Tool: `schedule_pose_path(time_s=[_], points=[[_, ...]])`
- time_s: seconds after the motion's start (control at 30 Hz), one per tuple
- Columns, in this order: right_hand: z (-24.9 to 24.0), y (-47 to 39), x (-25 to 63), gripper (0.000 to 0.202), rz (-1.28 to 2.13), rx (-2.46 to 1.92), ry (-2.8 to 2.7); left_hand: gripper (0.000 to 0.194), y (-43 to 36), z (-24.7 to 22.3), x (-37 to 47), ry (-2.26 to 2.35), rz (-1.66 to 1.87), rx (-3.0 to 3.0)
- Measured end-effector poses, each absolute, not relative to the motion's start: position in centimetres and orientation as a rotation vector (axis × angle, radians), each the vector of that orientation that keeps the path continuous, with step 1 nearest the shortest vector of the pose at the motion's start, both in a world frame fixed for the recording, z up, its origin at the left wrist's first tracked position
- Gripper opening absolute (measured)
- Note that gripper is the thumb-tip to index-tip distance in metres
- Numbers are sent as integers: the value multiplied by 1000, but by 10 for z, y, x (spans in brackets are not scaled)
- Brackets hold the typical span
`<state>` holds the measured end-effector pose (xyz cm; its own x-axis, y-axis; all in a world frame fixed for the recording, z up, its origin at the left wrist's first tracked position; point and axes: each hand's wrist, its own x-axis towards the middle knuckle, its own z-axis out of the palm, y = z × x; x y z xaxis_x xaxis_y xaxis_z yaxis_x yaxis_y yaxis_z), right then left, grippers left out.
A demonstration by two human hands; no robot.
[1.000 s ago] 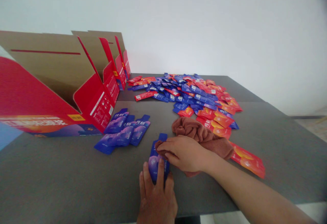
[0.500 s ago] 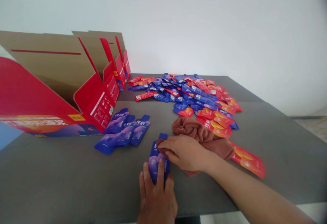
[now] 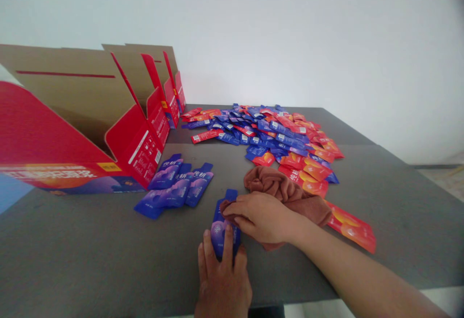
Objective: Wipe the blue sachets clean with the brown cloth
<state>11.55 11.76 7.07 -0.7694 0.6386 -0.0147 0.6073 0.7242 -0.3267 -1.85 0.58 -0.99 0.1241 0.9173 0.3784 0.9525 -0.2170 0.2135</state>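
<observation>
Pinning the blue pouch to the table, the left hand lies with fingers extended and slightly apart, clasping nothing. The right hand has its grip clamped on a brown cloth, one fold touching the pouch's upper part. Wiping this pouch seems under way, not finished. A small cluster of pouches lies beside the nearest carton; whether those are done cannot be told. The large mixed heap behind appears yet to be handled.
</observation>
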Motion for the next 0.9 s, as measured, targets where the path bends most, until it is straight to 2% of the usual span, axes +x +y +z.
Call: schedule_pose_path(time_s=[0.9], points=[[73,116,115,27,482,-1045,-2825,35,5,-14,-19,-1888,-638,-2290]])
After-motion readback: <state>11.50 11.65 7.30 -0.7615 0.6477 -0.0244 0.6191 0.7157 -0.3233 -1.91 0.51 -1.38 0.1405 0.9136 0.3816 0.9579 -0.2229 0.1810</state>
